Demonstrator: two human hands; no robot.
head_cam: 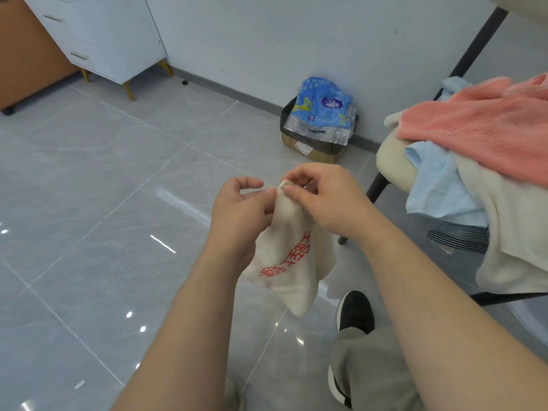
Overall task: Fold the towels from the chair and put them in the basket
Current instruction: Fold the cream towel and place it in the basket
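Observation:
A small cream towel (289,262) with red printed characters hangs in the air in front of me. My right hand (323,197) pinches its top corner between thumb and fingers. My left hand (237,212) holds the same upper edge just to the left, fingers curled against the cloth. At the right, a beige chair (391,164) carries a heap of towels: a pink one (480,129) on top, a light blue one (436,185) beneath, and a cream one (510,232) draped over the front. No basket is in view.
A cardboard box (308,149) with a blue plastic package (323,111) stands by the wall. A white cabinet (103,40) on gold legs is at the back left. A dark table leg (477,43) rises behind the chair. My shoes (354,312) stand on grey floor tiles.

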